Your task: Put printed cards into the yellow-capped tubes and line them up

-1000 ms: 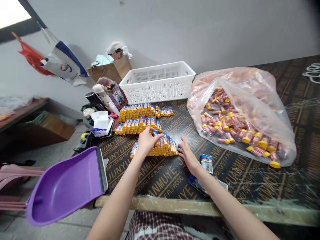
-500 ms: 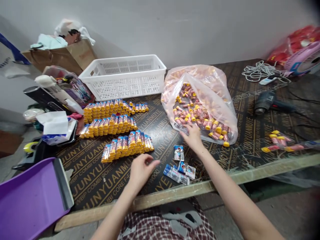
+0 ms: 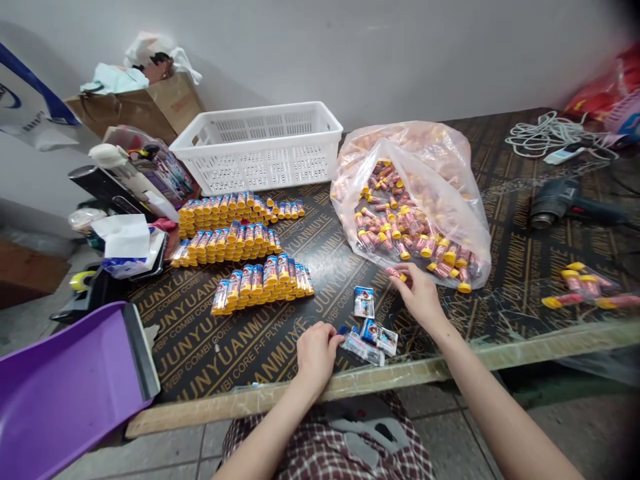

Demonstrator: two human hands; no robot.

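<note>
Currently, with twelve o'clock taken as straight up from the centre of the view, a yellow-capped tube (image 3: 394, 272) with reddish contents is gripped between the thumb and fingers of the right hand (image 3: 423, 293) at four o'clock. That tube is held low over the dark printed bench (image 3: 280, 350), just outside the near edge of a translucent plastic bag (image 3: 463, 177). The bag is seen between two and three o'clock, its mouth turned toward the person, and many similar tubes (image 3: 410, 223) are contained in it.

At six o'clock the left hand (image 3: 317, 350) is held with its fingers curled; its thumb and fingertips are brought to the blue end of the nearest of several overlapping blue-and-clear sleeves (image 3: 383, 339), but whether that sleeve is pinched cannot be told. The sleeves are laid at five o'clock, and a single sleeve (image 3: 364, 302) is placed just above them, apart.

Around nine o'clock, blue-labelled tubes (image 3: 250, 283) are stacked in three groups, their yellow caps faced toward the person. A white slotted basket (image 3: 270, 163) is set at eleven o'clock, a heat gun (image 3: 555, 200) at three and a purple dustpan (image 3: 70, 387) at eight.
</note>
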